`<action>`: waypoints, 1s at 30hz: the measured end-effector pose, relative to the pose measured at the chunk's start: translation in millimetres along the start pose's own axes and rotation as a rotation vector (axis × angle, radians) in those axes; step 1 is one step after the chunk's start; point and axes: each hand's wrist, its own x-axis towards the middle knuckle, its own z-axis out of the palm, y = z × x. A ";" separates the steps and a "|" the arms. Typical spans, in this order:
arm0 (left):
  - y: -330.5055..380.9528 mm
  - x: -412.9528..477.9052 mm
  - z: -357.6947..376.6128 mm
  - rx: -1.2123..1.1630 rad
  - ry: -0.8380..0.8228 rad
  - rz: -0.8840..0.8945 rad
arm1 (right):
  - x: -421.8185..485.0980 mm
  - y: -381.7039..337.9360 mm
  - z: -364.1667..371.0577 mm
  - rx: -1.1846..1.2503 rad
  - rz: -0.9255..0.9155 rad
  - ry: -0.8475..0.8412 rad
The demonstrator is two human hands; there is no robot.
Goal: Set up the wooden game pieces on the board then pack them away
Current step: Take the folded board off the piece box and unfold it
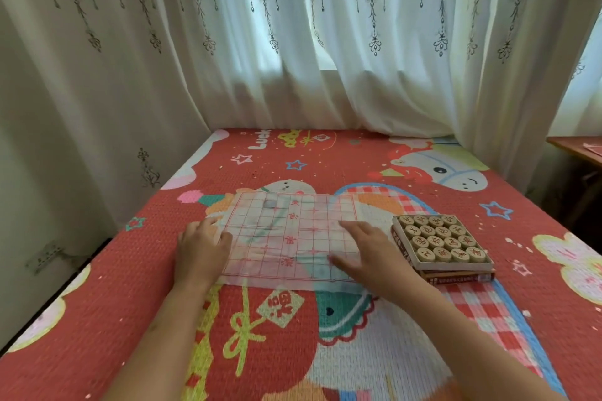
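Board (286, 231): a thin, see-through sheet with a red grid. The mat's print shows through it, and the characters down its middle are hard to read. My right hand (368, 251) is blurred; it lies flat on the board's right part, fingers straight and spread, holding nothing, hiding the grid beneath. My left hand (202, 247) lies flat at the board's left edge, fingers straight, gripping nothing. The wooden pieces (439, 239) sit in an open box (456, 265) just right of the board: 16 discs, 4 rows of 4, any lower layer hidden. The box rests on a red-brown flat thing (456, 277) with only its near edge showing. All lie on a red cartoon mat (130, 303). Curtains (293, 42) hang behind. A bench (576, 148) is cut off at the right edge. A wall socket (45, 257) sits low on the left.
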 end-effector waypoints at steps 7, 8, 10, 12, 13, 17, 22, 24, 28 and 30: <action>18.5 -4.4 3.2 -0.088 0.003 0.163 | -27.3 18.6 4.0 0.077 -0.094 -0.106; 20.4 -5.7 3.3 -0.101 -0.004 0.189 | -26.6 19.1 6.8 0.075 -0.117 -0.043; 21.9 -8.7 3.4 -0.110 -0.014 0.240 | -26.1 20.7 11.1 0.063 -0.169 0.079; 22.1 -10.8 2.9 -0.126 -0.021 0.294 | -25.4 22.6 13.7 0.048 -0.198 0.157; 22.4 -11.5 2.4 -0.143 -0.035 0.323 | -25.2 23.0 13.8 0.042 -0.198 0.179; 22.1 -15.2 5.4 -0.193 -0.196 0.434 | -31.7 22.7 10.1 0.075 -0.172 0.102; 18.9 -19.7 13.6 -0.038 -0.411 0.466 | -39.8 29.3 5.1 0.054 -0.097 -0.064; 17.3 -19.6 15.7 0.044 -0.446 0.473 | -37.5 28.0 5.7 0.097 -0.079 -0.015; 17.3 -20.3 15.6 0.000 -0.446 0.482 | -38.2 24.3 10.8 0.058 -0.122 0.139; 18.5 -21.9 15.4 -0.023 -0.431 0.499 | -40.3 23.7 11.2 0.029 -0.139 0.174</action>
